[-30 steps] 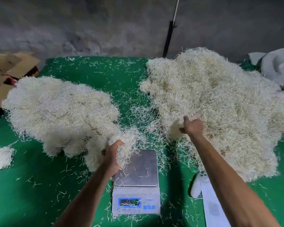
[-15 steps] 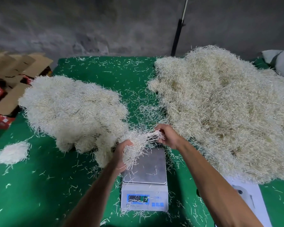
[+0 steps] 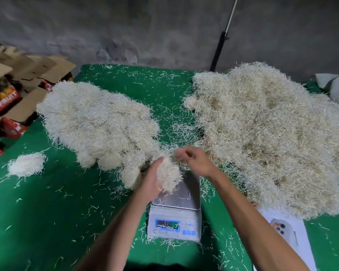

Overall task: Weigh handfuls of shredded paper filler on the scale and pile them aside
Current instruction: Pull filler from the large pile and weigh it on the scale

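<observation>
A small digital scale (image 3: pixel 176 216) with a steel platter and lit display stands on the green table, near me at the centre. My left hand (image 3: pixel 151 182) grips a handful of shredded paper (image 3: pixel 167 173) just above the platter's far left corner. My right hand (image 3: pixel 194 162) hovers beside that handful, fingers curled and pinching a few strands at its top. A big loose heap of shredded paper (image 3: pixel 272 137) fills the right side. A paler, tidier pile (image 3: pixel 98 124) lies to the left.
A small separate clump of paper (image 3: pixel 25 163) sits at the far left. Open cardboard boxes (image 3: pixel 18 90) stand off the table's left edge. A phone on a white sheet (image 3: pixel 284 231) lies at the right front. Loose strands litter the green cloth (image 3: pixel 47 212).
My right hand left the right heap and came over to the handful in my left hand. The left hand has stayed over the scale. The view has shifted slightly.
</observation>
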### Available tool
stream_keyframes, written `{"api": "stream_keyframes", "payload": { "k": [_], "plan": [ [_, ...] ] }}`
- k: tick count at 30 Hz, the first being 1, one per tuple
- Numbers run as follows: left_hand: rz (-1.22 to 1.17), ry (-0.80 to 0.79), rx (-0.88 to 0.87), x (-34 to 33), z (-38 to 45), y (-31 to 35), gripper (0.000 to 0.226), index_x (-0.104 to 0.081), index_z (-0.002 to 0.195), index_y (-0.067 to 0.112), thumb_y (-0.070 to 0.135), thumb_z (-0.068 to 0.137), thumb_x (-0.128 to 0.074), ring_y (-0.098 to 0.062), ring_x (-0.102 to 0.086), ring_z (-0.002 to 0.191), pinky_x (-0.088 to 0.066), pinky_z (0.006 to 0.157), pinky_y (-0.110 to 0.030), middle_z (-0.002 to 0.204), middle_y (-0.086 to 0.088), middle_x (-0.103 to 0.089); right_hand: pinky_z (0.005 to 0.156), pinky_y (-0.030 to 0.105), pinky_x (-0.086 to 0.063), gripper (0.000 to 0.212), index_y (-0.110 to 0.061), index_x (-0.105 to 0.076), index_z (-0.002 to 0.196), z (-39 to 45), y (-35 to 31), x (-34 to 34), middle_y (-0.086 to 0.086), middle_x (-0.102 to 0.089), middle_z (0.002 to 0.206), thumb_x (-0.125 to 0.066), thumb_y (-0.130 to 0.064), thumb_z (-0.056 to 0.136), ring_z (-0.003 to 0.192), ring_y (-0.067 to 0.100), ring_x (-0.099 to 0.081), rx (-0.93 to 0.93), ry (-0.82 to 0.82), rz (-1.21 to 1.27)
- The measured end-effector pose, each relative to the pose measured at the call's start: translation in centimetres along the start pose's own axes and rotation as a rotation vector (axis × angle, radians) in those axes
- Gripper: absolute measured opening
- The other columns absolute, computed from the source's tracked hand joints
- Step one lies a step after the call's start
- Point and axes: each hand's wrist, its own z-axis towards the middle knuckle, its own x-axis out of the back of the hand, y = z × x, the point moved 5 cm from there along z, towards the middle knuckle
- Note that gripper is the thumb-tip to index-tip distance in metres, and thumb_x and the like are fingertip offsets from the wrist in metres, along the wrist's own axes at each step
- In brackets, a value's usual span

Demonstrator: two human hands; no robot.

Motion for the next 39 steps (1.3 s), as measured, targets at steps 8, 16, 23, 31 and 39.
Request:
{"api": "stream_keyframes", "payload": {
  "k": [8, 16, 23, 31, 39],
  "plan": [
    [0.135, 0.011, 0.059, 0.8, -1.4, -1.1, 0.059, -0.053, 0.137, 0.008, 0.031, 0.087, -0.075, -0.032, -0.065, 0.111, -0.057, 0.092, -0.047, 0.132, -0.023, -0.06, 0.088, 0.036, -0.055, 0.026, -0.022, -0.066, 0.119, -5.9, -1.2, -7.7, -0.006, -0.064, 0.099, -0.059, -0.037, 0.099, 0.085, 0.005, -0.061, 0.309, -0.229, -0.439],
    [0.007, 0.054, 0.068, 1.7, -1.6, -0.6, 0.044, -0.063, 0.111, 0.012, 0.046, 0.085, -0.069, -0.031, -0.074, 0.079, -0.06, 0.068, -0.037, 0.09, -0.014, -0.076, 0.072, 0.023, -0.051, 0.019, -0.022, -0.062, 0.119, -6.1, 6.1, -5.5, -0.007, -0.066, 0.098, -0.057, -0.033, 0.104, 0.078, 0.008, -0.064, -0.065, -0.136, -0.127],
    [-0.24, 0.233, 0.068, 5.9, -1.8, -0.9, 0.022, -0.07, 0.099, 0.023, 0.035, 0.083, -0.078, -0.025, -0.07, 0.078, -0.056, 0.062, -0.038, 0.096, -0.008, -0.066, 0.064, 0.029, -0.047, 0.023, -0.003, -0.065, 0.118, -5.2, 11.6, 4.2, 0.001, -0.038, 0.069, -0.045, -0.009, 0.108, 0.058, 0.014, -0.04, -0.438, 0.547, 0.76],
    [-0.038, 0.092, 0.123, 3.9, -1.1, -3.1, 0.041, -0.067, 0.114, 0.011, 0.046, 0.095, -0.059, -0.033, -0.075, 0.086, -0.06, 0.074, -0.04, 0.099, -0.019, -0.075, 0.075, 0.039, -0.06, 0.046, -0.001, -0.064, 0.106, -4.0, 7.8, -2.6, 0.02, -0.07, 0.093, -0.052, -0.045, 0.104, 0.079, 0.03, -0.068, -0.283, -0.091, 0.152],
    [0.133, 0.142, 0.151, 3.1, -0.9, -3.5, 0.03, -0.056, 0.124, 0.029, 0.022, 0.094, -0.061, -0.034, -0.053, 0.126, -0.047, 0.105, -0.049, 0.145, -0.018, -0.047, 0.094, 0.04, -0.056, 0.064, -0.021, -0.054, 0.14, -5.4, 6.7, 0.1, 0.004, -0.064, 0.132, -0.041, -0.069, 0.1, 0.117, 0.019, -0.062, -0.068, 0.501, -0.069]
  ]
}}
